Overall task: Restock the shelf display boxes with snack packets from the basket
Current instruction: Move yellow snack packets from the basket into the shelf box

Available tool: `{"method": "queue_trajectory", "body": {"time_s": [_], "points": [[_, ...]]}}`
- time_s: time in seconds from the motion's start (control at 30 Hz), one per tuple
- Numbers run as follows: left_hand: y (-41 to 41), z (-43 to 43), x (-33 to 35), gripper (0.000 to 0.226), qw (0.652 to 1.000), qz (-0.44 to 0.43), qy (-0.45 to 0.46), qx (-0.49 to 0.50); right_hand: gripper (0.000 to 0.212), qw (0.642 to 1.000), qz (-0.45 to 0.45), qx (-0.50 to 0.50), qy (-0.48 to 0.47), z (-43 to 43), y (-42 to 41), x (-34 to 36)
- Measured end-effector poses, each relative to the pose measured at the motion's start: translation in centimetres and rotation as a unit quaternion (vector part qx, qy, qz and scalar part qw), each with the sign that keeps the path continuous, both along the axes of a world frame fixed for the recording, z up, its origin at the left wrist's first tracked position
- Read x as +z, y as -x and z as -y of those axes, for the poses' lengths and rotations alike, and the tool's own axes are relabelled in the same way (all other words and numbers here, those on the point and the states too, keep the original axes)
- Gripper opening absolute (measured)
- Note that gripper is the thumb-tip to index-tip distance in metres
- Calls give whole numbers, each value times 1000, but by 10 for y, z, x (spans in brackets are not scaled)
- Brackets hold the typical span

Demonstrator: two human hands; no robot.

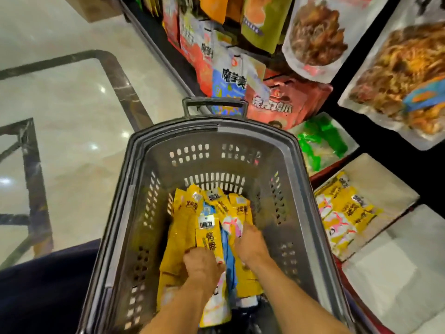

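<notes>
Curled round a yellow packet, the left hand grips it down in the basket. Just beside it the right hand rests on the heap of packets, fingertips buried among them; whether they pinch anything I cannot tell. Matching ones lie in the display box just right of the basket.

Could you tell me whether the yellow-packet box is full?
Partly full: packets cover one side of the box; bare bottom shows beside.
</notes>
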State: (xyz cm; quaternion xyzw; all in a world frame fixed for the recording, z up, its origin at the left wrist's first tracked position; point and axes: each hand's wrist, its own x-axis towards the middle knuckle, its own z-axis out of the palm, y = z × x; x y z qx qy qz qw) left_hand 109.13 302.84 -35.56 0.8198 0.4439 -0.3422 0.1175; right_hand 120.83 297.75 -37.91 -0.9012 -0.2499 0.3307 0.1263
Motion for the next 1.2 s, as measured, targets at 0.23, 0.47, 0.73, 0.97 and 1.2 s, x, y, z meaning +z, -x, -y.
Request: {"method": "queue_trajectory", "body": {"time_s": [0.23,0.47,0.73,0.97,1.2], "points": [[-11,-16,-6,93,998,15,-14,60,69,999,35,0,9,-5,3,-22],[-5,-36,3,68,983,149,5,110,69,999,-11,-28,21,-8,1,-17],[3,-81,28,48,924,294,-5,244,69,991,-105,-85,14,-3,12,-10],[31,-94,39,65,837,421,153,315,37,965,-230,-107,62,-2,23,21],[41,-70,131,46,794,519,86,304,53,947,-248,-180,-95,14,29,78]]}}
